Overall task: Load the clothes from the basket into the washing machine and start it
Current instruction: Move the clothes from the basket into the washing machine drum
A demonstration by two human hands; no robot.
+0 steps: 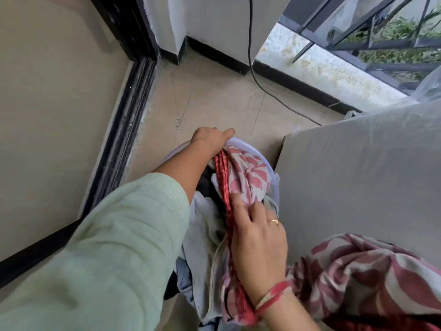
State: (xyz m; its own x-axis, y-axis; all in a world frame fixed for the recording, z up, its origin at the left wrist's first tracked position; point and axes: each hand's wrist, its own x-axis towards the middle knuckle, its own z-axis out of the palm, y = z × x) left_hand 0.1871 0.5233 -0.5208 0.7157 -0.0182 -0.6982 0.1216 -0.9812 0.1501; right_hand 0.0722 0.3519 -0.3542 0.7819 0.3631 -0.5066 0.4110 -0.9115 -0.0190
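A pale lilac laundry basket point(241, 142) stands on the floor below me, full of clothes. A pink-and-white floral cloth with a red border point(245, 174) runs from the basket's far rim down past my right wrist and onto the washing machine top. My left hand point(211, 140) is at the far rim, fingers closed on the cloth's upper end. My right hand point(259, 242) grips the red border lower down, index finger stretched along it. Light blue and white garments point(202, 237) lie underneath. The grey washing machine point(358, 177) stands right of the basket under clear plastic.
A black cable point(256, 80) hangs down the white wall and trails across the beige tiled floor point(210, 101). A black sliding-door track point(126, 130) runs along the left. A stained ledge point(322, 65) with a metal railing lies at the back right.
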